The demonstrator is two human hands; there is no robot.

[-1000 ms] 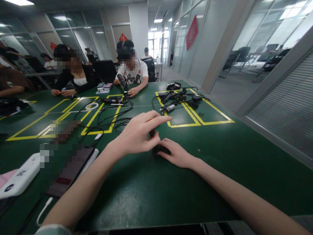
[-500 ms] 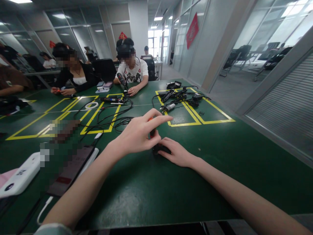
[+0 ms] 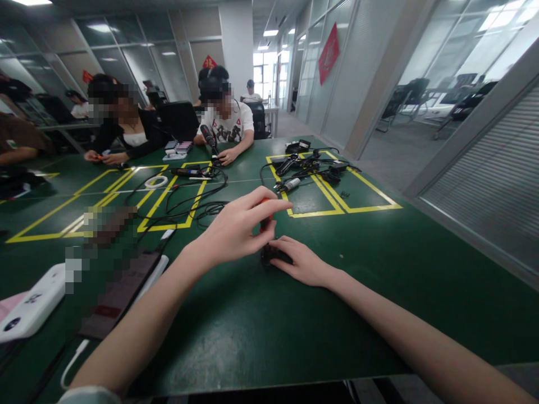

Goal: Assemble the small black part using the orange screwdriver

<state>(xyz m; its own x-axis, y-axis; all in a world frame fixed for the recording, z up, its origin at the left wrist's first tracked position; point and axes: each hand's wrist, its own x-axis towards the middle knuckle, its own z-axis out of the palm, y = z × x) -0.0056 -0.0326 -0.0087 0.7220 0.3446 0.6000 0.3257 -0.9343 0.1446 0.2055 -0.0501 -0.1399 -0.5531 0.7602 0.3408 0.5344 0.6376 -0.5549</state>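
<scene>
The left hand (image 3: 236,227) is, in the head view, bent over the bench (image 3: 261,336), with the thumb and the bent fingers closed around a red-and-black tool (image 3: 266,216), while the index finger is stretched forward to the right. This tool stands about upright; its upper part is bright orange-red and its lower part is dark, and much of it is hidden behind the fingers. The right hand (image 3: 301,262) rests low at the bench, with thumb and fingers closed on a black piece (image 3: 265,256). This piece is dark and rounded at its left end, and its longer part goes under the fingers. It is just below the red-and-black tool; whether the two touch, I cannot tell.

Farther on the bench, inside and across yellow tape (image 3: 318,214), lies a heap of black cables (image 3: 314,165), with a grey cylinder (image 3: 290,185) at its near side and a few small dark pieces (image 3: 345,194) to the right. At the left are a phone (image 3: 120,308) and a white device (image 3: 37,300). Opposite, a person in a white shirt (image 3: 231,120) works with a dark tool (image 3: 208,136).
</scene>
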